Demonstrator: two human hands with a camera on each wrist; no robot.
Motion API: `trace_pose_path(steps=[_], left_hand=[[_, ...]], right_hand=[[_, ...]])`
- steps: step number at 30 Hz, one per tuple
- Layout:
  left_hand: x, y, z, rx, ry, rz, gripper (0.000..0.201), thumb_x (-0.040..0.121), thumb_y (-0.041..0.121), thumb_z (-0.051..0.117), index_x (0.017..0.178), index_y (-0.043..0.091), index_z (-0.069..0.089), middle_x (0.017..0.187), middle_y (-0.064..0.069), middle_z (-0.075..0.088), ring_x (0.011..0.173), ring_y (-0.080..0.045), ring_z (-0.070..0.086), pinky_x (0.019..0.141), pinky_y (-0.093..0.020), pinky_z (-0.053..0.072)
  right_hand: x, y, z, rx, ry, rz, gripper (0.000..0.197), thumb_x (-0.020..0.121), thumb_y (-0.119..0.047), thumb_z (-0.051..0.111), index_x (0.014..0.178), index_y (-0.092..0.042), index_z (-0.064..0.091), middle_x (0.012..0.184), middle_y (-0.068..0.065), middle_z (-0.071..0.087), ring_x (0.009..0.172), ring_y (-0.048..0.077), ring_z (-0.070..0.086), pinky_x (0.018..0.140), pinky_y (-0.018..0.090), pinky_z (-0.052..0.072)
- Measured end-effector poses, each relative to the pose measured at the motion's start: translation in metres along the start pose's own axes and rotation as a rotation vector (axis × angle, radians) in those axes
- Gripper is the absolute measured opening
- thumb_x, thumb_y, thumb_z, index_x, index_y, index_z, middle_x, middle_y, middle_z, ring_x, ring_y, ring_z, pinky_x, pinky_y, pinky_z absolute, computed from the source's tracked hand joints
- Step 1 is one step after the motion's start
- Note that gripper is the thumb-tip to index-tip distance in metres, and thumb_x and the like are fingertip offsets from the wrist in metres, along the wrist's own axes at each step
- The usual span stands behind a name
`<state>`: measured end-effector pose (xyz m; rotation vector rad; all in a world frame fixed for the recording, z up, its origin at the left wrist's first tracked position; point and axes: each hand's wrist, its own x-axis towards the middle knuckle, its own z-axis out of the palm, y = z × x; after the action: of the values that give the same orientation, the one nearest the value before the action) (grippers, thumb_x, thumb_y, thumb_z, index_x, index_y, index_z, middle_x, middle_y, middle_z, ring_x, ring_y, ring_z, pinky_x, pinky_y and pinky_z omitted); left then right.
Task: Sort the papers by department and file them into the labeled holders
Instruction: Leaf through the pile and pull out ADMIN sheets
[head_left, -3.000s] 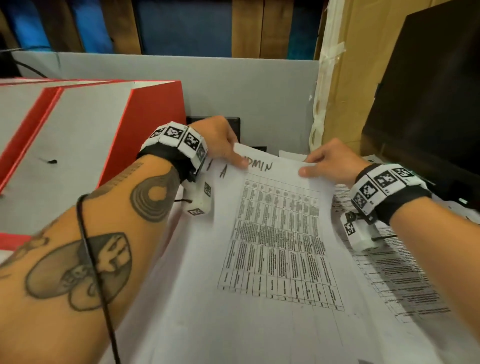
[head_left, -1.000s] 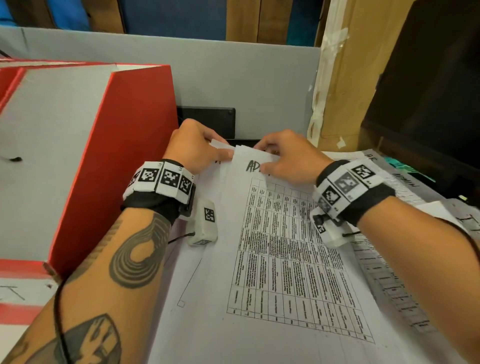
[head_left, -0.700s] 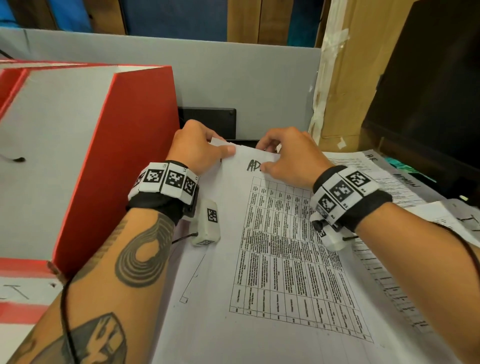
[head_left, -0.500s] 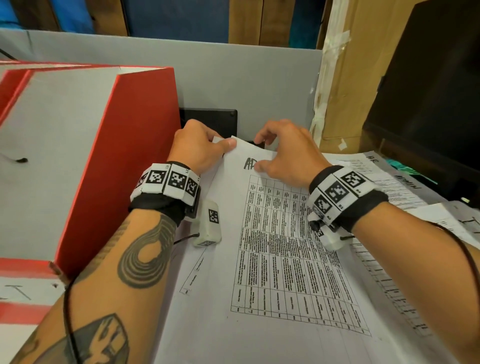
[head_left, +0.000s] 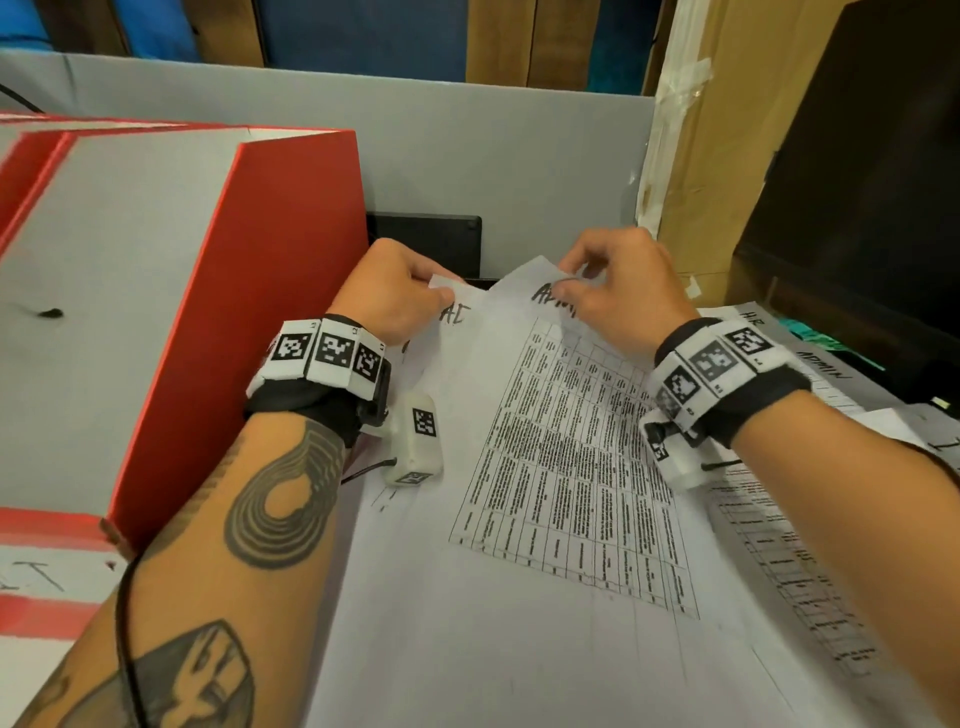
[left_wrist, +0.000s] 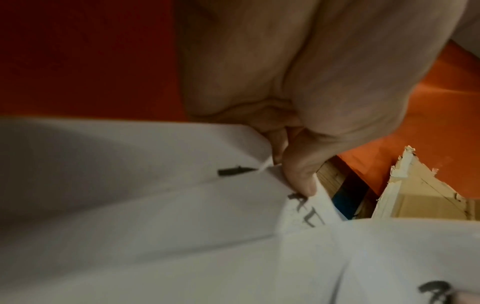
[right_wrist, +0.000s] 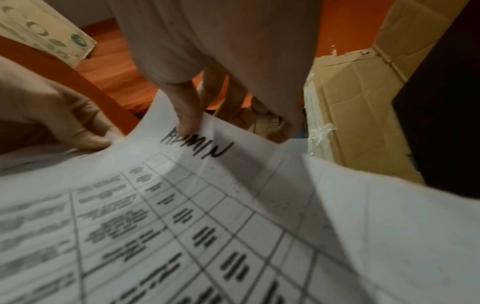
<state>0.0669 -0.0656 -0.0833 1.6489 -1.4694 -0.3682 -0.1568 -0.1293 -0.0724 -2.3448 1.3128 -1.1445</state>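
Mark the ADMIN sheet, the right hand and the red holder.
ADMIN sheet (head_left: 566, 467), head view, printed table.
Right hand (head_left: 618, 296), head view, back of hand.
Red holder (head_left: 244, 322), head view, red side wall.

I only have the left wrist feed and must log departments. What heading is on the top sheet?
Observer: The top sheet reads ADMIN, handwritten above a printed table.
Operator: Who holds it?
Observer: The right hand pinches its top edge, thumb on the heading.
Operator: What stands left of my hand?
Observer: A red holder, close beside the left hand pinching the lower sheet.
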Motion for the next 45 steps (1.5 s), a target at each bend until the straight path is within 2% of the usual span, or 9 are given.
trace_pose_path(steps=[2, 8, 14, 18, 23, 28, 33, 38, 45], left_hand=[[0.002, 0.0, 0.0, -0.018, 0.075, -0.032, 0.009, 0.092, 0.025, 0.077, 0.092, 0.017, 0.08, 0.089, -0.001, 0.075, 0.094, -0.014, 0.072, 0.088, -0.028, 0.056], [0.001, 0.004, 0.004, -0.053, 0.12, -0.067, 0.016, 0.085, 0.029, 0.084, 0.081, 0.016, 0.077, 0.095, -0.004, 0.076, 0.105, -0.022, 0.071, 0.095, -0.033, 0.055], [-0.006, 0.014, 0.006, -0.159, 0.085, -0.027, 0.018, 0.073, 0.031, 0.093, 0.076, 0.021, 0.079, 0.08, 0.005, 0.079, 0.082, -0.008, 0.075, 0.08, -0.029, 0.059], [-0.008, 0.02, 0.0, -0.144, -0.015, -0.047, 0.022, 0.079, 0.023, 0.089, 0.097, 0.021, 0.078, 0.085, 0.0, 0.078, 0.071, -0.007, 0.072, 0.073, -0.024, 0.061], [-0.005, 0.021, -0.009, 0.047, -0.098, -0.068, 0.037, 0.093, 0.007, 0.073, 0.121, 0.031, 0.071, 0.099, -0.001, 0.071, 0.042, -0.001, 0.057, 0.032, -0.01, 0.034], [-0.001, 0.021, 0.001, -0.088, 0.059, -0.07, 0.027, 0.084, 0.015, 0.085, 0.106, 0.027, 0.075, 0.097, 0.0, 0.077, 0.09, -0.012, 0.073, 0.078, -0.025, 0.056], [-0.001, 0.029, 0.008, -0.279, 0.136, -0.021, 0.019, 0.074, 0.018, 0.091, 0.087, 0.019, 0.079, 0.079, 0.001, 0.079, 0.076, -0.007, 0.074, 0.084, -0.03, 0.062], [-0.005, 0.038, 0.001, -0.315, -0.017, 0.02, 0.02, 0.086, 0.025, 0.084, 0.102, 0.017, 0.077, 0.093, -0.004, 0.079, 0.086, -0.016, 0.076, 0.08, -0.032, 0.062], [-0.004, 0.029, -0.013, 0.406, -0.414, -0.198, 0.051, 0.095, 0.006, 0.057, 0.137, 0.036, 0.061, 0.142, 0.002, 0.058, 0.123, -0.025, 0.059, 0.097, -0.037, 0.053]], right_hand=[[0.004, 0.007, -0.007, 0.058, -0.086, -0.01, 0.015, 0.093, -0.021, 0.074, 0.088, -0.028, 0.063, 0.096, -0.004, 0.072, 0.092, 0.016, 0.068, 0.081, 0.035, 0.057], [0.002, 0.002, -0.008, 0.116, -0.276, -0.084, 0.017, 0.094, -0.024, 0.074, 0.092, -0.028, 0.058, 0.096, -0.004, 0.078, 0.087, 0.015, 0.076, 0.086, 0.048, 0.061], [0.001, -0.012, 0.001, -0.012, -0.397, -0.059, 0.064, 0.069, -0.028, 0.095, 0.121, -0.031, 0.059, 0.099, -0.008, 0.076, 0.092, 0.01, 0.073, 0.081, 0.034, 0.059], [0.003, -0.005, 0.003, -0.059, -0.273, -0.058, 0.031, 0.071, -0.027, 0.094, 0.092, -0.027, 0.072, 0.084, -0.012, 0.072, 0.079, 0.007, 0.069, 0.068, 0.027, 0.054], [0.006, 0.02, -0.011, 0.009, -0.193, -0.057, 0.019, 0.075, -0.021, 0.091, 0.076, -0.021, 0.073, 0.079, -0.006, 0.072, 0.077, 0.006, 0.064, 0.071, 0.028, 0.049], [0.01, 0.025, -0.028, 0.083, -0.282, -0.129, 0.024, 0.077, -0.014, 0.089, 0.082, -0.019, 0.067, 0.081, -0.014, 0.07, 0.079, 0.0, 0.066, 0.082, 0.032, 0.052], [0.007, 0.006, -0.02, 0.053, -0.287, -0.119, 0.034, 0.075, -0.025, 0.091, 0.105, -0.023, 0.076, 0.1, -0.011, 0.077, 0.095, 0.007, 0.073, 0.089, 0.039, 0.06], [0.005, -0.002, -0.01, -0.058, -0.198, -0.098, 0.017, 0.076, -0.031, 0.091, 0.087, -0.03, 0.078, 0.077, -0.019, 0.069, 0.069, -0.003, 0.063, 0.063, 0.023, 0.047], [0.007, 0.024, -0.043, -0.087, -0.197, -0.039, 0.031, 0.07, -0.03, 0.093, 0.096, -0.017, 0.081, 0.102, -0.004, 0.06, 0.097, 0.016, 0.057, 0.087, 0.038, 0.05]])
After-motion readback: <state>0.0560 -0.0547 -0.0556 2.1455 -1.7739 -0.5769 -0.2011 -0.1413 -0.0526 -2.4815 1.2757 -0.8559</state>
